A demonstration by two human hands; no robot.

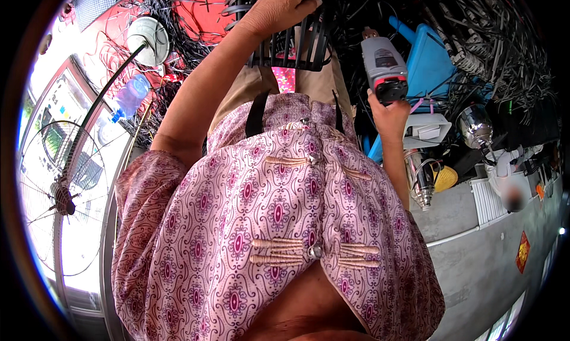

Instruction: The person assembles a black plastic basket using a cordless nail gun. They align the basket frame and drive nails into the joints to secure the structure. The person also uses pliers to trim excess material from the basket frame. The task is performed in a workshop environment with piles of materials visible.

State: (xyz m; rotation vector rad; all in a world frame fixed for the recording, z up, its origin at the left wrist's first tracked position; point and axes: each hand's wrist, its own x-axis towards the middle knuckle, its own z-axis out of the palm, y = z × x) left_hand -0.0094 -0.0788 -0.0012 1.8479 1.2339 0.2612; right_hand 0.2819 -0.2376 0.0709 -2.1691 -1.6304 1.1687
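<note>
Black strip basket [285, 62], upper part cut off; left hand [278, 11] upon it, fingers curled, hold unclear; right of basket: right hand [390, 114] closed round grey-red power tool [383, 60], handle largely hidden

L hand [284, 9]: on blk woven basket [288, 62]
R hand [389, 114]: grips gry/red pwr tool [383, 60]
Fan [63, 198]: far L
Strips [504, 59]: upr R

Black strips [164, 8] (tangled) lie across red surface [199, 11].
</note>
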